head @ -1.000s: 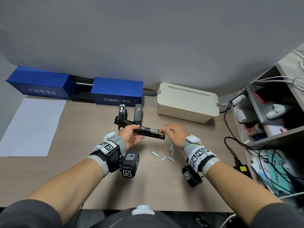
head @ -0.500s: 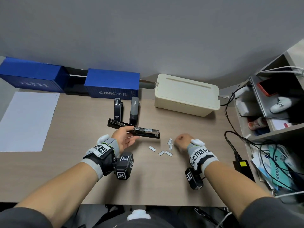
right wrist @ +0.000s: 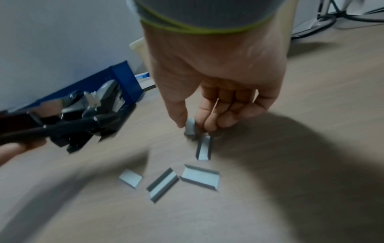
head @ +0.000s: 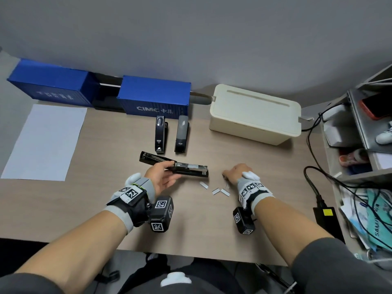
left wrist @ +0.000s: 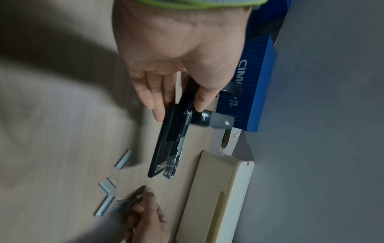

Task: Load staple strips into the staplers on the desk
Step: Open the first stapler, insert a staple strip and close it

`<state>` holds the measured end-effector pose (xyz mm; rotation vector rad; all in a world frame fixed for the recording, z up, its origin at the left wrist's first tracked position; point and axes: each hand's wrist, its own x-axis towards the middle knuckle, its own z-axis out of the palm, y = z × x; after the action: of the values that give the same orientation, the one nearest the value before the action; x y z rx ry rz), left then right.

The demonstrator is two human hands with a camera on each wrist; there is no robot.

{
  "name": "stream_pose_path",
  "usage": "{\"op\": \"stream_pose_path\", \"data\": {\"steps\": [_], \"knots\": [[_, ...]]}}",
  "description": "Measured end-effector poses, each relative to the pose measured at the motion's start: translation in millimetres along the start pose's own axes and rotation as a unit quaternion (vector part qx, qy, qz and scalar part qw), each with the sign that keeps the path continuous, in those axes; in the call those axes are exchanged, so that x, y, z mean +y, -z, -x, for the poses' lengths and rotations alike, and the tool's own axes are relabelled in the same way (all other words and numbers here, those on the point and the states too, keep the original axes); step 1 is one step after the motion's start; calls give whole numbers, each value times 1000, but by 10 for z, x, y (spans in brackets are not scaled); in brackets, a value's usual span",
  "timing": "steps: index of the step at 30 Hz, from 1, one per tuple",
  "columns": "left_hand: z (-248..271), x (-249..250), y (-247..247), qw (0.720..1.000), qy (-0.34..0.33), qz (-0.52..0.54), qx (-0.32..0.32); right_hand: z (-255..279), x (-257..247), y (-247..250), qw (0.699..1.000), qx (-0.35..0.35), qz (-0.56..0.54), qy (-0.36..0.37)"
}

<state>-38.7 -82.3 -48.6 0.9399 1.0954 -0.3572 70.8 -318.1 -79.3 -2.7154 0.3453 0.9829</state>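
Observation:
My left hand (head: 162, 177) grips a black stapler (head: 186, 168) hinged wide open, its metal staple channel facing up (left wrist: 176, 148). It hovers just above the desk, pointing right. My right hand (head: 234, 172) is down on the desk to the right of it, thumb and fingers pinching a short staple strip (right wrist: 190, 127). Several more silver staple strips (right wrist: 199, 178) lie loose on the wood beside that hand (head: 216, 190). Two closed staplers, one black (head: 160, 134) and one grey (head: 182, 133), lie side by side further back.
Two blue container-shaped boxes (head: 154, 100) and a cream cable box (head: 254, 113) line the back wall. A white sheet of paper (head: 44, 141) lies at left. A shelf unit (head: 360, 134) with cables and a black power adapter (head: 325, 215) crowds the right edge.
My right hand left the stapler's front end, moved right and down to the loose strips, and pinched one. The left hand kept holding the open stapler, which shifted slightly left.

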Motion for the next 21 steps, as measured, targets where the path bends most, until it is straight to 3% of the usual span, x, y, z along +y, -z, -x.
{"op": "stream_pose_path", "data": {"steps": [6,10,15,21], "knots": [[44,18,29,1000,-1,-7,-8,50,173,145,975,60,-210,48],[107,69,-12,1000,-10,-8,-22,116,150,184,928,28,-345,139],[177,142,-95,999,-22,-17,-35,372,-53,298,878,-8,-425,220],[234,178,-139,998,-27,-17,-49,510,-202,231,863,17,-442,243]]}}
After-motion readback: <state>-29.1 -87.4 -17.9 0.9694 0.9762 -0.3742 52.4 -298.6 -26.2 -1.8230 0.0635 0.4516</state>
